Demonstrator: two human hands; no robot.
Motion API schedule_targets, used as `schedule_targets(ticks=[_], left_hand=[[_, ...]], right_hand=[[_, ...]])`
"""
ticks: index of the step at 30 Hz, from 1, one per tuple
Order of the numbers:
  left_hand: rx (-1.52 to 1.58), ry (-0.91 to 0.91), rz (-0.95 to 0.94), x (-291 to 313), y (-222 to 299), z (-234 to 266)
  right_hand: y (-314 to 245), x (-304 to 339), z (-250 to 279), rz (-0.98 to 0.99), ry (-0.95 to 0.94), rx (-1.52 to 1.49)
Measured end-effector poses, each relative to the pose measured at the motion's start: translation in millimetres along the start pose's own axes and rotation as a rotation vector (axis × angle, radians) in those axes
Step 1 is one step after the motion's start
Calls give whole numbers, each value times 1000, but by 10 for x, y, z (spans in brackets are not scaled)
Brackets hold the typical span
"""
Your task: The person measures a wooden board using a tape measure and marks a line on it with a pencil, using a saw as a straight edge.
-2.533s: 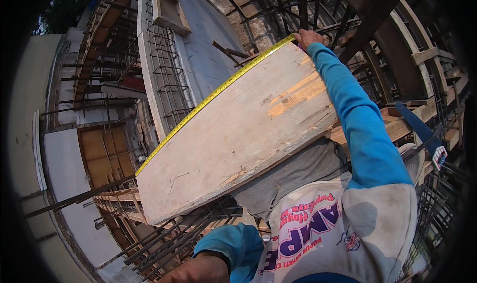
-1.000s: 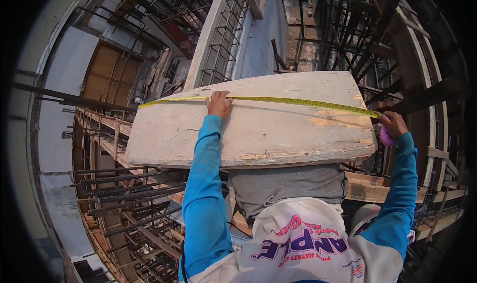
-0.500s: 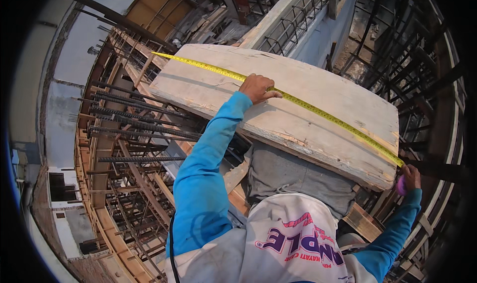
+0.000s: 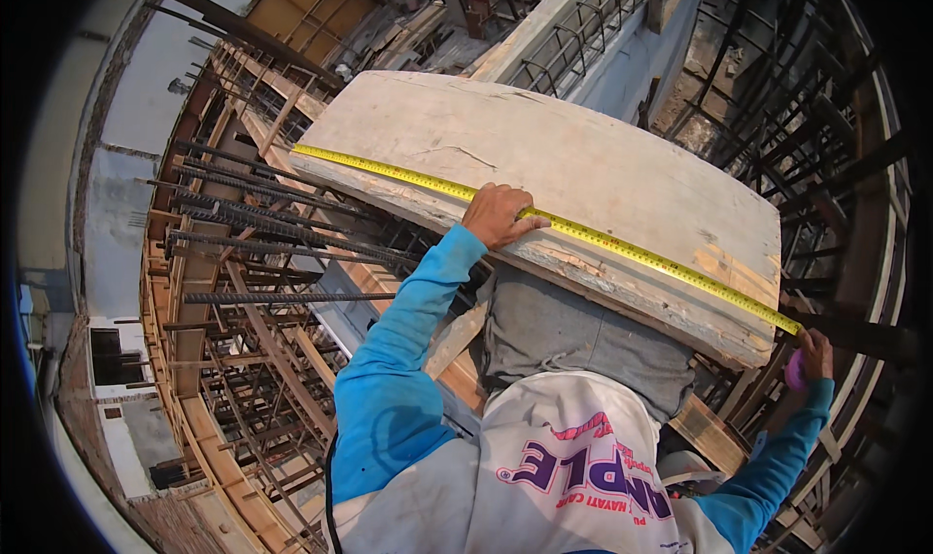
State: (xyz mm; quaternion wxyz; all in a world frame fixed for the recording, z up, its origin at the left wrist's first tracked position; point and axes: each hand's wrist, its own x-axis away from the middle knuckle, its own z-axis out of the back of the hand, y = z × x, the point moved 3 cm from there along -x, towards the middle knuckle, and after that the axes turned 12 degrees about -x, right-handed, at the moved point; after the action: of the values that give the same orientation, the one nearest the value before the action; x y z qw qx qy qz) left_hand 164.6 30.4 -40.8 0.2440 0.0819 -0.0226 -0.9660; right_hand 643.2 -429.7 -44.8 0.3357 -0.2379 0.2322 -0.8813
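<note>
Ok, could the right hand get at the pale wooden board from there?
Probably yes: the right hand sits just off the pale wooden board near its right end, with only the yellow tape measure spanning the gap, though it's holding that.

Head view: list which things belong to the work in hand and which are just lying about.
In use: yellow tape measure, pale board, purple object at right hand.
Just around: ribbed steel bars, brown panel, loose wood pieces.
</note>
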Motion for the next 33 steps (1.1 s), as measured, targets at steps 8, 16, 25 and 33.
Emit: schedule_targets(ticks=[8, 16, 25, 33], left_hand=[[57, -35, 27, 82, -7, -78], [47, -77, 31, 81, -41, -61], [79, -50, -39, -195, 127, -47], [56, -52, 63, 108, -29, -87]], right_hand=[[-63, 21, -5, -52, -33, -58], [-36, 11, -118, -16, -38, -24], [164, 77, 29, -39, 35, 9], [-98, 42, -92, -43, -10, -24]])
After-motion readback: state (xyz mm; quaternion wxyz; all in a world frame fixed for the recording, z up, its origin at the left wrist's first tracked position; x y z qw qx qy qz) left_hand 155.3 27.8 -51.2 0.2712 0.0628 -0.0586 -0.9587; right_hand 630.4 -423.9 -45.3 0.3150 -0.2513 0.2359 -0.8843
